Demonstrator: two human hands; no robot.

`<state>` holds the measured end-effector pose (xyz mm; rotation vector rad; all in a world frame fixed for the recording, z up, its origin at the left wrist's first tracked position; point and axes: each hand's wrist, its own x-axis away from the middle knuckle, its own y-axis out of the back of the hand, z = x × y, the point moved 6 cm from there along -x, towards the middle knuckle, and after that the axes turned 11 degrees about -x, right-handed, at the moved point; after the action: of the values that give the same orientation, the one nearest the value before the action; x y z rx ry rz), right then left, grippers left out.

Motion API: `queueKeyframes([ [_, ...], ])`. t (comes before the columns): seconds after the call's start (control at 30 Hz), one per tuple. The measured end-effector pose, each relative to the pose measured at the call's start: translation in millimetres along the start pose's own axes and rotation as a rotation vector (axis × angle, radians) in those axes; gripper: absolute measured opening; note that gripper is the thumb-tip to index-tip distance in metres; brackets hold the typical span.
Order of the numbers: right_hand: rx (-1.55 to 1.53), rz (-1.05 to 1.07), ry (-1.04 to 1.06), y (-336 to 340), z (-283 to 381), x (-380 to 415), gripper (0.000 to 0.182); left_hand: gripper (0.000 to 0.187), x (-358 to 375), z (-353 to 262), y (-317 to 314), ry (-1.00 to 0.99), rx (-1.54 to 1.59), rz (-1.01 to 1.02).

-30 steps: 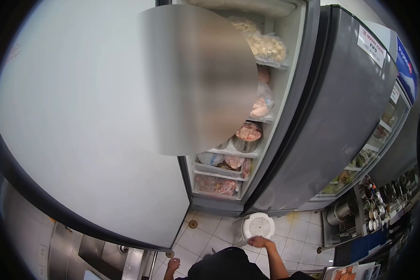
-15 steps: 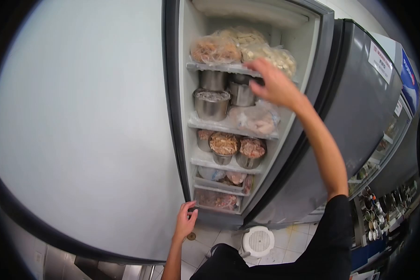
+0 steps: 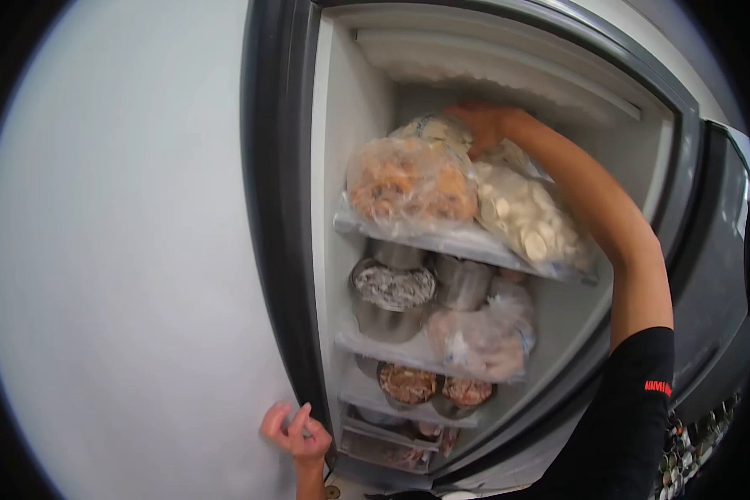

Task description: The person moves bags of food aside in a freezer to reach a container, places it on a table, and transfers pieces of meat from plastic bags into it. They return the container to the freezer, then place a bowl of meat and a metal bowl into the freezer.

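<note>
My right hand (image 3: 487, 125) reaches over the top shelf into the back of an open upright freezer. Its fingertips disappear among the bags there, so its grip is hidden. Just below it are a clear bag of orange-brown food (image 3: 412, 183), a bag of pale round slices (image 3: 529, 212) and a further pale bag (image 3: 433, 132) behind them. Low on the left, my left hand (image 3: 297, 433) is at the inner edge of the freezer door (image 3: 142, 233), fingers loosely bent and apart, holding nothing.
Lower shelves bear metal pots (image 3: 392, 292), a bag of pale meat (image 3: 483, 337) and containers of chopped food (image 3: 408, 383). Frost lines the freezer ceiling (image 3: 492, 71). A second grey appliance (image 3: 712, 283) stands to the right.
The view has moved closer and up toward the top shelf. My right hand has gone from the shelf's front edge to behind the bags. My left hand stays by the door edge.
</note>
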<state>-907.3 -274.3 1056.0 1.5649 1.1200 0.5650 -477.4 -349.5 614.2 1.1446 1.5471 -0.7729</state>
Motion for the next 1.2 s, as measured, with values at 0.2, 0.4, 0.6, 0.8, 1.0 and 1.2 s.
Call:
queueKeyframes([
  [0.2,0.07,-0.064,0.027,-28,21,-23,0.104,0.022,20,6,-22,-0.169,-0.25,-0.069],
  [0.4,-0.007,-0.119,-0.044,-35,-2,-39,0.098,0.019,20,5,-21,-0.15,-0.302,-0.075],
  [0.6,-0.048,-0.279,-0.029,-26,-49,-56,0.095,0.014,12,2,-19,-0.233,-0.338,-0.07],
  [0.8,-0.11,-0.143,-0.161,-16,-85,-76,0.091,0.023,23,7,-23,-0.25,-0.335,-0.077],
  [1.0,-0.502,0.056,-0.388,-13,-61,-42,0.086,0.022,14,3,-21,-0.234,-0.266,-0.05],
  [1.2,-0.513,0.016,-0.359,-25,-105,-43,0.076,0.023,16,3,-23,-0.129,-0.218,-0.076],
])
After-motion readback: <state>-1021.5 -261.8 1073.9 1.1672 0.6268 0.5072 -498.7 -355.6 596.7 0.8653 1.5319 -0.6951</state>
